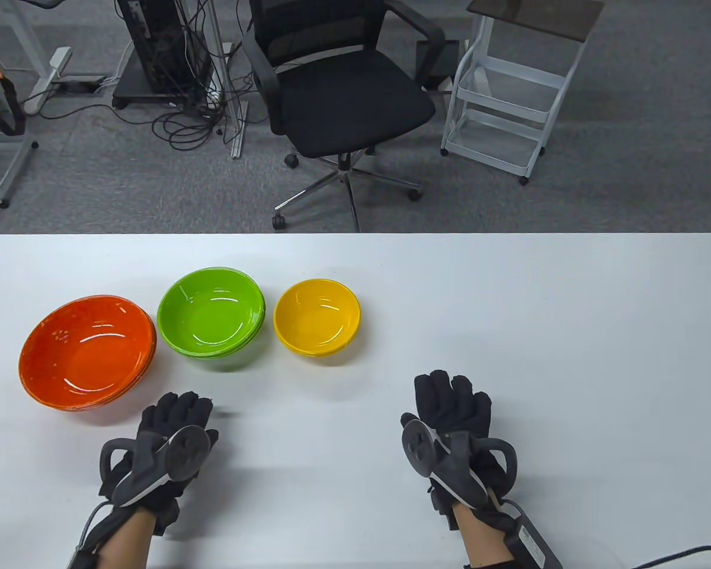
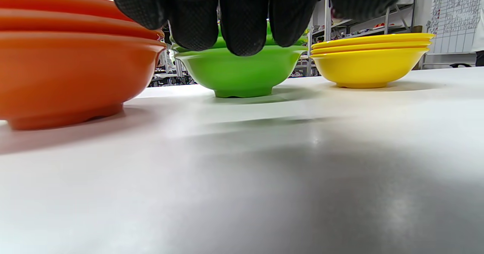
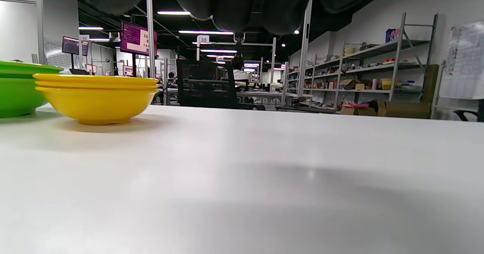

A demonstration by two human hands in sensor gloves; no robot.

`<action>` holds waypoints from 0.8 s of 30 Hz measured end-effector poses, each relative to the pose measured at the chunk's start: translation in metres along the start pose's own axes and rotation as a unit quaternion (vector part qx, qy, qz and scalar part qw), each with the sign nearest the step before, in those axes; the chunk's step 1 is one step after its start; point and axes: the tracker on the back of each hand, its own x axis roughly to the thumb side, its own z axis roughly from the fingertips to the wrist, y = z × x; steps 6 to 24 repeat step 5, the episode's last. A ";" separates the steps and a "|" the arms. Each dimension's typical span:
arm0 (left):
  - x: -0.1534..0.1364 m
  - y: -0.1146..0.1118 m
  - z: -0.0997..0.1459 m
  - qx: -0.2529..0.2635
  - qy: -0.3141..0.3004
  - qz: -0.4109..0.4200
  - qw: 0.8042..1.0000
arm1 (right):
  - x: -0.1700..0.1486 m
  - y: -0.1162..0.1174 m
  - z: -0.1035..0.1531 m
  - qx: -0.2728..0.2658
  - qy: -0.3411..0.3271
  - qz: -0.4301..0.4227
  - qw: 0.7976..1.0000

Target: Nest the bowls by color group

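Three nested stacks of bowls stand in a row on the white table (image 1: 509, 308): orange bowls (image 1: 87, 352) at the left, green bowls (image 1: 211, 312) in the middle, yellow bowls (image 1: 317, 317) to their right. The left wrist view shows the orange (image 2: 68, 68), green (image 2: 242, 72) and yellow (image 2: 368, 59) stacks side on. The right wrist view shows the yellow stack (image 3: 96, 99) and the edge of the green one (image 3: 17, 89). My left hand (image 1: 175, 415) lies flat and empty in front of the orange and green stacks. My right hand (image 1: 450, 400) lies flat and empty, right of the yellow stack.
Beyond the table's far edge stand a black office chair (image 1: 343, 101), a white tiered cart (image 1: 509, 101) and a computer tower with cables (image 1: 160, 53). A black cable (image 1: 687, 557) lies at the table's front right corner.
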 end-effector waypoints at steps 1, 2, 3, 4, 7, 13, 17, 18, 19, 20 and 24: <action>0.000 0.000 0.000 0.000 -0.001 0.001 1.000 | -0.001 0.001 -0.001 0.003 0.003 -0.005 1.000; 0.000 -0.001 -0.001 -0.001 -0.001 -0.001 1.000 | -0.003 0.001 -0.001 0.006 0.006 -0.008 1.000; 0.000 -0.001 -0.001 -0.001 0.000 -0.003 1.000 | -0.004 0.002 -0.002 0.008 0.008 -0.008 1.000; 0.000 -0.001 0.000 0.000 0.000 -0.003 1.000 | -0.006 0.003 -0.002 0.010 0.010 -0.007 1.000; -0.001 -0.001 -0.001 -0.002 0.000 -0.002 1.000 | -0.007 0.004 -0.002 0.011 0.012 -0.006 1.000; -0.001 -0.001 -0.001 -0.002 0.000 -0.002 1.000 | -0.007 0.004 -0.002 0.011 0.012 -0.006 1.000; -0.001 -0.001 -0.001 -0.002 0.000 -0.002 1.000 | -0.007 0.004 -0.002 0.011 0.012 -0.006 1.000; -0.001 -0.001 -0.001 -0.002 0.000 -0.002 1.000 | -0.007 0.004 -0.002 0.011 0.012 -0.006 1.000; -0.001 -0.001 -0.001 -0.002 0.000 -0.002 1.000 | -0.007 0.004 -0.002 0.011 0.012 -0.006 1.000; -0.001 -0.001 -0.001 -0.002 0.000 -0.002 1.000 | -0.007 0.004 -0.002 0.011 0.012 -0.006 1.000; -0.001 -0.001 -0.001 -0.002 0.000 -0.002 1.000 | -0.007 0.004 -0.002 0.011 0.012 -0.006 1.000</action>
